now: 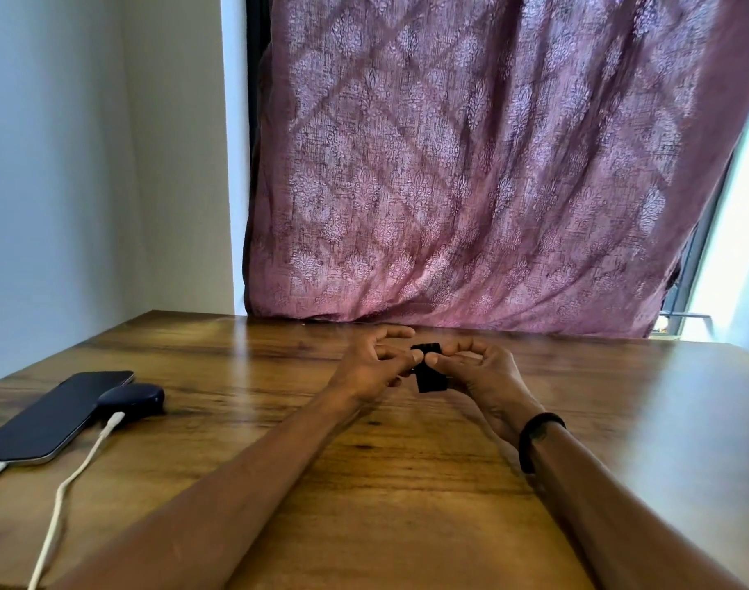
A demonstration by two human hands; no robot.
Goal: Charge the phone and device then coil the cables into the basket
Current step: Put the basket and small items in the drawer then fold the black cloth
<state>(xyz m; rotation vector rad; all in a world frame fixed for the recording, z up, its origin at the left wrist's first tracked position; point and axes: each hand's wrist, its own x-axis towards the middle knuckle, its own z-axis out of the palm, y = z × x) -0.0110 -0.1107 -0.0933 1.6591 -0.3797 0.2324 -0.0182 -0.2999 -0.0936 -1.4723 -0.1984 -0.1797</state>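
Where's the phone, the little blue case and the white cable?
phone (51,417): head view, middle of its dark screen.
blue case (132,398): head view, top of its rounded lid.
white cable (66,483): head view, on the cord along the table, below its plug.

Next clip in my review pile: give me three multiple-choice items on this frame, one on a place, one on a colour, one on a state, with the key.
1. Where does the phone lie on the wooden table?
A. near left edge
B. far right corner
C. under the curtain

2. What colour is the cable plugged into the earbud case?
A. black
B. white
C. green

3. What are the left hand and right hand doing?
A. resting flat
B. both pinching a small black object
C. lifting the phone

Key: 1 A, it sits at the frame's left; 2 B, the cord is pale white; 3 B, fingertips meet on it.
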